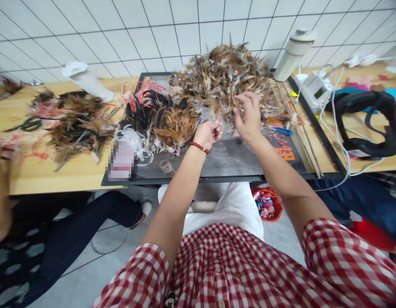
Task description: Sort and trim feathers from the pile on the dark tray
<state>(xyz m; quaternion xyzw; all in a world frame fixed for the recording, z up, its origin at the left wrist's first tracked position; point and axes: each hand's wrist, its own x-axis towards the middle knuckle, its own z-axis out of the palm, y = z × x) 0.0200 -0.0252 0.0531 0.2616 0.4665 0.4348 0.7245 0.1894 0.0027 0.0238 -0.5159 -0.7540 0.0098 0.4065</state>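
My left hand [209,132], with a red bead bracelet on the wrist, is closed in a loose fist above the dark work board [230,158], pinching the stems of a few brown feathers. My right hand [247,115] is raised at the near edge of a large heap of brown and grey feathers [223,77], its fingers pinched on a feather in the heap. A bundle of orange and black feathers [166,122] lies just left of my left hand.
Blue-handled scissors [281,130] and thin sticks [300,132] lie right of my hands. A white cylinder [294,53], a white device with cables [315,87] and a black strap [367,124] sit at the right. More feathers [76,124] cover the left table, beside another person's legs [89,222].
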